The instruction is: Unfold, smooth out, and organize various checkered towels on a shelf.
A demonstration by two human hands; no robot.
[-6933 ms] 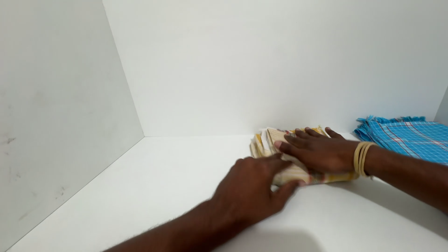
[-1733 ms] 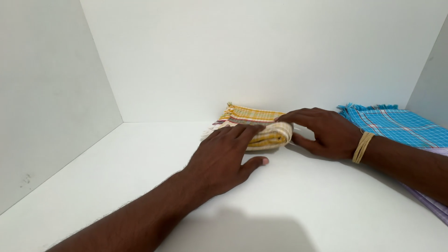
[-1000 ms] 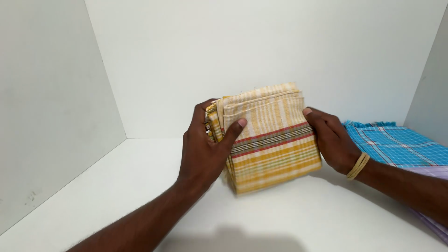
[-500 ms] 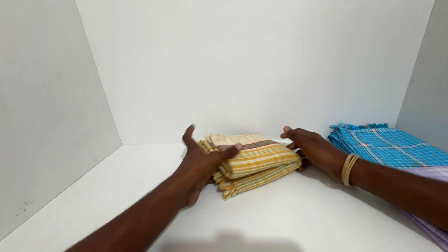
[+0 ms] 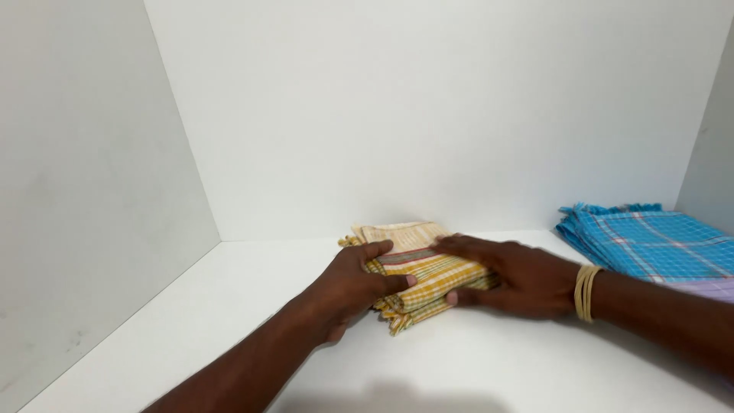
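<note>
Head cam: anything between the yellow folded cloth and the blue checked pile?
Only the right hand and its wrist, resting on the yellow folded cloth; beyond them, bare white surface up to the blue checked pile.

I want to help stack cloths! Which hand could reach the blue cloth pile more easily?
Probably the right hand. It lies on the right side of the folded yellow checked cloth, nearer the blue checked cloths. The left hand presses the yellow cloth's far side.
</note>
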